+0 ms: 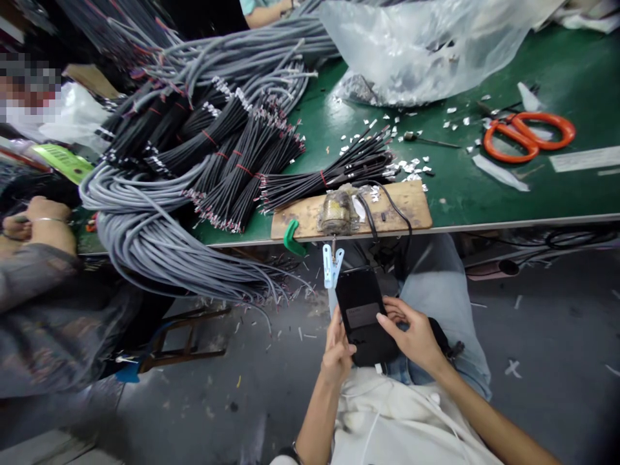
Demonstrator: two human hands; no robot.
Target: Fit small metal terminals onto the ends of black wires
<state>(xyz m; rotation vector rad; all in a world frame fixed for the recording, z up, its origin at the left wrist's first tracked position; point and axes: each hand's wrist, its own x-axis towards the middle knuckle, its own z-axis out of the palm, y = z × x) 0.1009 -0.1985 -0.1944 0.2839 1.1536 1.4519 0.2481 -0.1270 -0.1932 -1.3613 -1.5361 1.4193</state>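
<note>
A smartphone [368, 336] with a dark screen and a grey box on it lies over my lap, just below the table edge. My left hand [339, 349] is wrapped round its left side. My right hand [411, 332] is at the right edge, the thumb on the screen and the fingers curled by the side. A white plug [378, 368] shows at the phone's lower end. Right above the phone, a light blue clothespin [332, 266] hangs from a small motor-like device [336, 213] taped to a wooden board [303, 223].
Bundles of black wires [237, 174] and grey cables [159, 239] cover the green table's left side. Orange-handled scissors [511, 143], a plastic bag [421, 58] and white scraps lie on the right. A green clip [292, 239] grips the table edge. A co-worker's arm [43, 232] is at left.
</note>
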